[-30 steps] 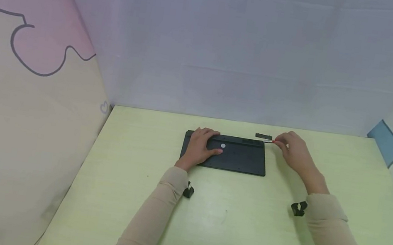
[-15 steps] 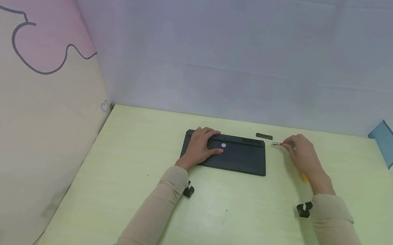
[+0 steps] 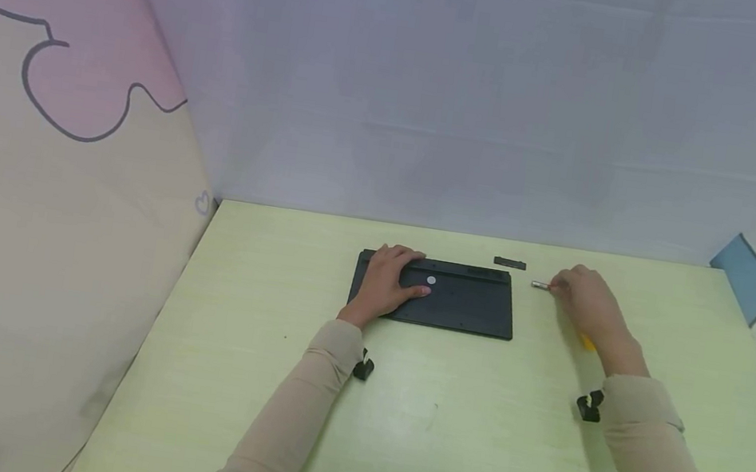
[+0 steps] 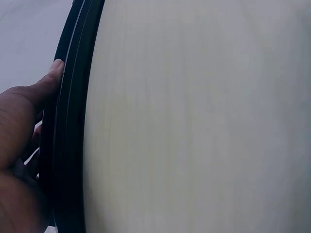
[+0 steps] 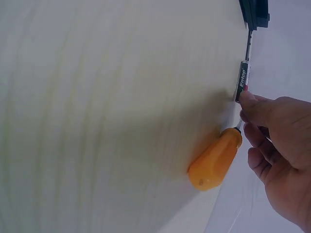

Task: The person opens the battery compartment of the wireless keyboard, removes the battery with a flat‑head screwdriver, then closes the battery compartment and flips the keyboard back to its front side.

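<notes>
A black keyboard (image 3: 465, 306) lies face down on the table, its long side across the view. My left hand (image 3: 381, 289) rests on its left part, thumb apart from the other fingers; the left wrist view has the thumb's tip on the keyboard (image 4: 70, 111). To the right of the keyboard, my right hand (image 3: 589, 304) pinches one end of a small battery (image 5: 242, 80) between thumb and fingertips. Its other end points left. A thin black battery cover (image 3: 509, 263) lies beyond the keyboard's far right corner.
Below my right hand lies a screwdriver with an orange handle (image 5: 216, 160); in the head view the wrist covers most of it. The pale yellow table (image 3: 434, 454) ends at a light cloth backdrop (image 3: 453, 117). A patterned wall (image 3: 60, 224) stands at the left.
My right hand has drawn the battery away from the keyboard's far right corner, to the right and slightly nearer. The orange handle has come into sight. My left hand stays on the keyboard.
</notes>
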Available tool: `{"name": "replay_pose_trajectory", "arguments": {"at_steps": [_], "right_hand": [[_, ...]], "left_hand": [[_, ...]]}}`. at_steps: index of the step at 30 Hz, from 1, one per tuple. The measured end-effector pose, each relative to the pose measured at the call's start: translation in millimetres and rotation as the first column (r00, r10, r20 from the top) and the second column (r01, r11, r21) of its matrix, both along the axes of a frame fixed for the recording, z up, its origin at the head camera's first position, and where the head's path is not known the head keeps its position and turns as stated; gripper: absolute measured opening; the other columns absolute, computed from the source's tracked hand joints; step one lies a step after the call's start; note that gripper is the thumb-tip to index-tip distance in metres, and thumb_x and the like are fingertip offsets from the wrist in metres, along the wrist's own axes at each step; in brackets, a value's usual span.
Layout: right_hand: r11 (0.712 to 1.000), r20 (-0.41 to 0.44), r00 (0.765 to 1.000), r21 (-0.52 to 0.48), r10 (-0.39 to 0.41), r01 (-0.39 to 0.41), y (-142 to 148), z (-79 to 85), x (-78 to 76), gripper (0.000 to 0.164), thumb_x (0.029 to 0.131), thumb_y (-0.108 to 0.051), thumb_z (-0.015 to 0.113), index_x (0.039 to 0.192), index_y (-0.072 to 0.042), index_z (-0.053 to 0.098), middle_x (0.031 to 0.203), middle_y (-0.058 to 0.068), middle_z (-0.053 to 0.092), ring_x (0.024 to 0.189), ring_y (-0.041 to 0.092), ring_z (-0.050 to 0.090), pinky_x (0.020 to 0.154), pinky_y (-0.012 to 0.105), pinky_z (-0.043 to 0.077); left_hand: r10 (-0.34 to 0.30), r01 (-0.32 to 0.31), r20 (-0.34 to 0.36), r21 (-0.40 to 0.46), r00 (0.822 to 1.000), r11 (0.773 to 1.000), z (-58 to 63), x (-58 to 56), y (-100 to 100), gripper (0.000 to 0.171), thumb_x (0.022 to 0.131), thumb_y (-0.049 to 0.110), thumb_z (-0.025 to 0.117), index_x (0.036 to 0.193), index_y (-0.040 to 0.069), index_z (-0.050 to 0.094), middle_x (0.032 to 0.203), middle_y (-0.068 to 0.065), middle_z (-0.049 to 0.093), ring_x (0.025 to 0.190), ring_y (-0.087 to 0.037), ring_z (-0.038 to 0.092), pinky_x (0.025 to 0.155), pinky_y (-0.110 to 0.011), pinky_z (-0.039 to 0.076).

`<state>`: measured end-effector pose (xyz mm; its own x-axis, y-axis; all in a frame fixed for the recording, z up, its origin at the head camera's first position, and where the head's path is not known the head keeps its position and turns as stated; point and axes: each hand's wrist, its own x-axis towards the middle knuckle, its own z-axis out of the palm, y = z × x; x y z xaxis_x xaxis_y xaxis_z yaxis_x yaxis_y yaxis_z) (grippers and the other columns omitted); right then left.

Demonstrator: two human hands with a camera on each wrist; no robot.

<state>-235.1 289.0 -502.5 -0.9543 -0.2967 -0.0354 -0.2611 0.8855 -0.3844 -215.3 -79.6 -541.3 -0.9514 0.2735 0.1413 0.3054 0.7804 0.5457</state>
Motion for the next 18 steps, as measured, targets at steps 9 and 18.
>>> {"name": "replay_pose_trajectory", "arguments": {"at_steps": [9,18], "right_hand": [[1.000,-0.014,1.000,0.023,-0.002,0.002,0.0,-1.1,2.3,0.014,0.099,-0.006,0.063,0.107,0.002,0.072,0.106,0.023,0.064,0.097,0.039,0.057,0.086,0.054,0.050],[1.000,0.003,1.000,0.025,0.007,-0.007,1.3,0.6,1.9,0.022,0.102,-0.010,0.060,0.117,0.004,0.068,0.111,0.027,0.063,0.103,0.044,0.057,0.091,0.059,0.049]], "left_hand": [[-0.002,0.002,-0.002,0.006,1.000,1.000,-0.8,0.7,0.5,0.066,0.088,0.043,0.079,0.145,0.020,0.057,0.143,-0.008,0.059,0.141,-0.028,0.050,0.134,-0.047,0.016],[0.006,-0.006,0.008,-0.008,1.000,1.000,-3.2,-1.0,0.2,0.066,0.088,0.045,0.078,0.145,0.022,0.056,0.144,-0.006,0.059,0.142,-0.027,0.050,0.135,-0.045,0.015]]}}
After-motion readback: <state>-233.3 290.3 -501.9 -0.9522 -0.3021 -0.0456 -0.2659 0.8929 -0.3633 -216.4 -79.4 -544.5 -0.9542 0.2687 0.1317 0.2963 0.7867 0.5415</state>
